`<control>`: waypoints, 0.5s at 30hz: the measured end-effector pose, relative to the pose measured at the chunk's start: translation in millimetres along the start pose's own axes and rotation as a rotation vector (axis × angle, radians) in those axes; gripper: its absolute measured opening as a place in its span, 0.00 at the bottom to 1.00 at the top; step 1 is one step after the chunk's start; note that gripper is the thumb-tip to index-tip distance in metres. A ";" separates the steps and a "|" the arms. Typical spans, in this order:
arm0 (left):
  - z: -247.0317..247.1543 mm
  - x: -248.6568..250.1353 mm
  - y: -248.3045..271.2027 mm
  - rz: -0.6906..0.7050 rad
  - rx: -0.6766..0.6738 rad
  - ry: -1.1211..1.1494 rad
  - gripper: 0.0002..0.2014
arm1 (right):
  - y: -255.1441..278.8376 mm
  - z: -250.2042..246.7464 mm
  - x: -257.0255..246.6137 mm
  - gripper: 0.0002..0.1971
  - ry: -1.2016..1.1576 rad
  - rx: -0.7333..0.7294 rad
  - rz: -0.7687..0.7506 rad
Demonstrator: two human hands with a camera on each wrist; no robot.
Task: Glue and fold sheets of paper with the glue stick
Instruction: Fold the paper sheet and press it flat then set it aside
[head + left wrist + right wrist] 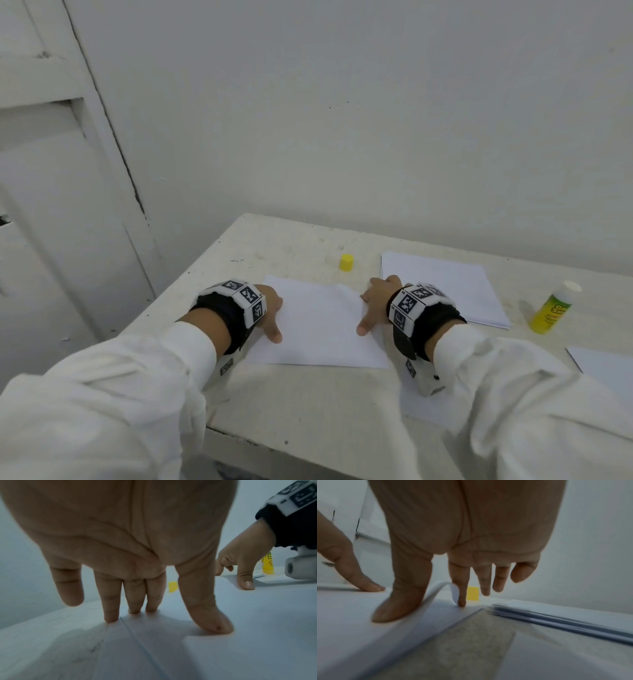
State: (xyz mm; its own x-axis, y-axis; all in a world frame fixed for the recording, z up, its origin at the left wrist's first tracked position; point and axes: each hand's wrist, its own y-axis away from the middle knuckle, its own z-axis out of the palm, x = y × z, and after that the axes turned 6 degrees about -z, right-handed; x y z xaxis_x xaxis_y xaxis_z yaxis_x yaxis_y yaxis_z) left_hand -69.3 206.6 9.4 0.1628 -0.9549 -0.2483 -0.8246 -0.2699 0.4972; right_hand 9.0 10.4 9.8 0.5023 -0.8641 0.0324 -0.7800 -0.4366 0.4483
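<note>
Here the folded sheet (pixel 318 325) lies at the desk's (pixel 301 404) centre, pinned from both sides. The left hand (pixel 269 308) has a flat, relaxed grip, fingertips and thumb pressing the 9 o'clock edge so the paper cannot slide. The right hand (pixel 375 301), fingers straight, presses the lifting flap down at 3 o'clock, likely to seat the glue. The uncapped glue stick (pixel 551 310) stands further toward 3 o'clock, its yellow cap (pixel 346 262) at 12, beside the paper stack (pixel 455 284).
</note>
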 end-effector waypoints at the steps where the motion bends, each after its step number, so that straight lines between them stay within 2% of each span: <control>1: -0.4 0.0 -0.1 0.002 0.001 -0.003 0.40 | 3.5 -1.1 -0.8 0.33 -0.062 0.022 -0.007; 3: 0.1 -0.3 -2.4 0.006 0.006 -0.003 0.40 | 10.3 -2.5 -0.2 0.20 -0.253 0.064 -0.041; 6: 2.3 -2.9 -6.6 0.007 0.005 0.027 0.41 | 20.5 -2.5 3.2 0.20 -0.570 0.075 -0.045; 8: 4.9 -4.3 -7.4 0.000 0.014 0.063 0.42 | 25.8 -0.5 7.7 0.16 -0.755 0.068 0.013; 12: 11.8 -9.2 -9.2 -0.013 0.026 0.181 0.46 | 36.4 10.2 7.6 0.17 -0.816 0.095 0.086; 15: 16.2 -13.8 -5.4 -0.057 0.088 0.389 0.55 | 42.7 16.4 4.7 0.10 -0.927 0.130 0.032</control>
State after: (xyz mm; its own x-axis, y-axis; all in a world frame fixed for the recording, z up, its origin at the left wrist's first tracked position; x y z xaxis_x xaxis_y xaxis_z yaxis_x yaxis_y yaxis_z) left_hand -75.9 223.2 -3.3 0.3888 -0.9188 0.0685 -0.8490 -0.3283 0.4141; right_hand -28.0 -16.4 14.5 0.0255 -0.7065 -0.7073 -0.8521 -0.3853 0.3541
